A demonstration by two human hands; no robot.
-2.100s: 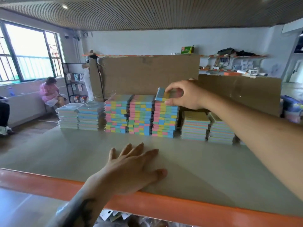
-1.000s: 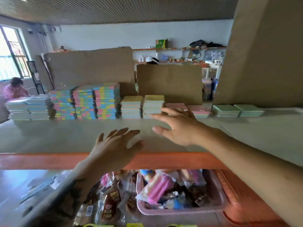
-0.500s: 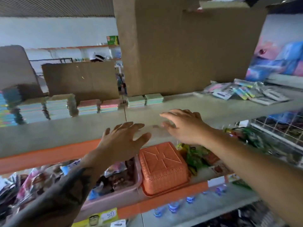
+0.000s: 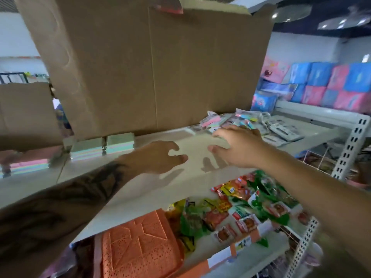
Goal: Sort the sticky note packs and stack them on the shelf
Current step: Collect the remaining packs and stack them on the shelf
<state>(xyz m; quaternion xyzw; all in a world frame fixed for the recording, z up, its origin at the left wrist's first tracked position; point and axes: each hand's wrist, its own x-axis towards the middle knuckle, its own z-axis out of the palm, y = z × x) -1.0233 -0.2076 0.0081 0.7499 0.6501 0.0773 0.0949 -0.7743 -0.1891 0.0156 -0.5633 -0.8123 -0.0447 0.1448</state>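
Observation:
Both my hands hover over the grey shelf (image 4: 140, 189) and hold nothing. My left hand (image 4: 158, 157) has loosely spread fingers above the shelf's middle. My right hand (image 4: 239, 145) reaches toward a loose pile of sticky note packs (image 4: 241, 122) at the shelf's far right; its fingertips are just short of the pile. Two low stacks of pale green sticky note packs (image 4: 102, 147) stand against the cardboard at the back left. A blurred pink stack (image 4: 28, 161) sits further left.
A tall cardboard sheet (image 4: 150, 65) stands at the back of the shelf. Below it lie an orange perforated basket (image 4: 140, 247) and many snack packets (image 4: 241, 207). A perforated metal upright (image 4: 349, 147) stands at the right. Blue and pink packs (image 4: 321, 87) fill a far shelf.
The view has swung right, away from the tall multicoloured stacks. My right hand left the stack it touched, and both hands moved right along the shelf toward the loose pile.

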